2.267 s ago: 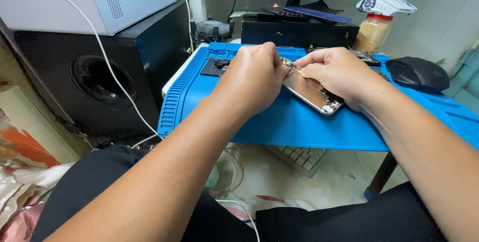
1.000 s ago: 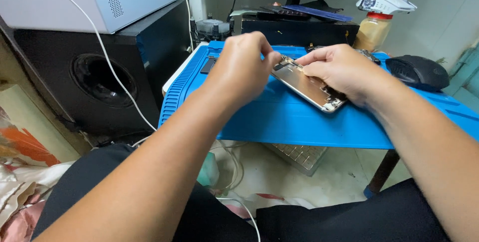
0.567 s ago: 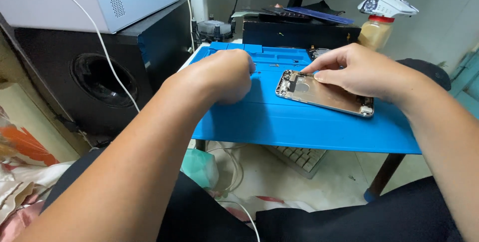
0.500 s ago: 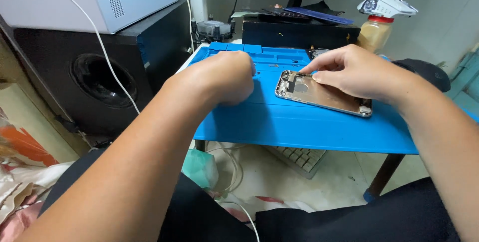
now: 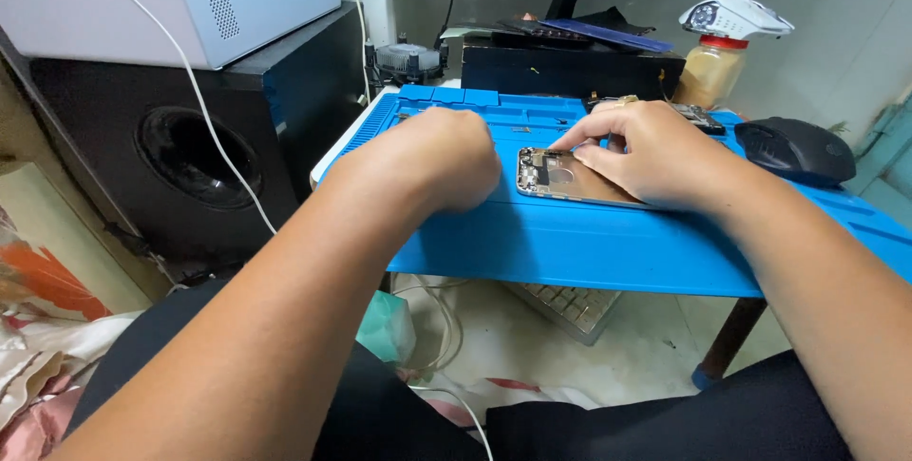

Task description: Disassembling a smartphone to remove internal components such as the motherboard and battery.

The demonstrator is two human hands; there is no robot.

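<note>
**Hands at opened phone: slip risk**

Right hand (image 5: 655,152) lies flat on the opened smartphone (image 5: 570,176), pinning it to the blue repair mat (image 5: 589,243) on the counter. Left hand (image 5: 446,152) is loosely clenched just beside it; contents hidden. Judgement: uneven pressure could slide the phone or strain exposed parts.

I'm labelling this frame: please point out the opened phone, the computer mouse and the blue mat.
opened phone (image 5: 556,176), head view, on its exposed inner frame.
computer mouse (image 5: 796,150), head view, on its black top shell.
blue mat (image 5: 589,247), head view, on a bare front part.
</note>
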